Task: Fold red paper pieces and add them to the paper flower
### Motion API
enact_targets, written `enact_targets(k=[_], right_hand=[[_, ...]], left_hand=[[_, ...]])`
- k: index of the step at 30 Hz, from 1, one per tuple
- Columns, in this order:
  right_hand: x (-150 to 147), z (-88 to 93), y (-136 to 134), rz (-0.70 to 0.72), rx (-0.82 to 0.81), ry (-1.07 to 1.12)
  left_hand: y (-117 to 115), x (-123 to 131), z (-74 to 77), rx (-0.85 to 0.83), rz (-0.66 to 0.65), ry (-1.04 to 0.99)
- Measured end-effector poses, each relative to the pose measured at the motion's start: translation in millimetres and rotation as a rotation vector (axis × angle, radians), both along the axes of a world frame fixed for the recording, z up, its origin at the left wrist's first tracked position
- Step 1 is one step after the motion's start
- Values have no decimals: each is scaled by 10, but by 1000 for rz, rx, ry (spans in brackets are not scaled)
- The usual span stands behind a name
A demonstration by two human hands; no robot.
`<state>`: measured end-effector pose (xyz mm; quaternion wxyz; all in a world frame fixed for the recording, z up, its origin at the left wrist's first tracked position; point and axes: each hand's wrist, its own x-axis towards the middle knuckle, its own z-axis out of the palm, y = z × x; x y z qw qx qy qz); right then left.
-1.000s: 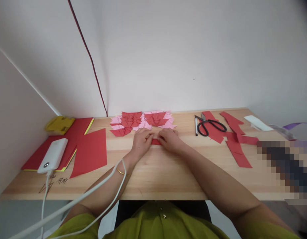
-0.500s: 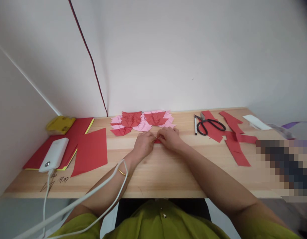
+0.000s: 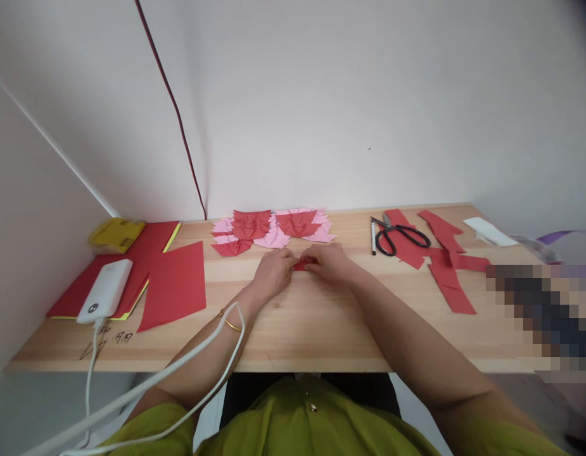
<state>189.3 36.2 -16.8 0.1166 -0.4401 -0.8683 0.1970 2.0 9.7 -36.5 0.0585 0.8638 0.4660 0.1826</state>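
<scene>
Between my two hands, low on the tabletop, is a small piece of red paper (image 3: 300, 266), mostly covered by fingers. My left hand (image 3: 275, 271) is closed at the paper's left end, its fingertips pinching the edge. On the other end, my right hand (image 3: 327, 263) bends its fingers down and grips the paper. Just beyond the hands lie folded pink and red paper pieces (image 3: 298, 225), overlapped in rows. A second group of folded red pieces (image 3: 251, 224) is at their left.
Black-handled scissors (image 3: 403, 239) lie on red paper scraps (image 3: 452, 288) at right, beside a marker (image 3: 373, 237). At left are a red sheet (image 3: 173, 288), a white power bank (image 3: 106, 291) with a cable, and a yellow packet (image 3: 116, 235). The cable crosses my left forearm.
My right hand has shifted slightly on the red paper, and a little more of the paper shows between the hands. The whole view has tilted slightly.
</scene>
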Motion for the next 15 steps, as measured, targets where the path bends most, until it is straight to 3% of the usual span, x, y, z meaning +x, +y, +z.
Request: enact_targets(k=[15], right_hand=[[111,37,18,51,-27,26]], left_hand=[[4,-66,75,-22,-151,6]])
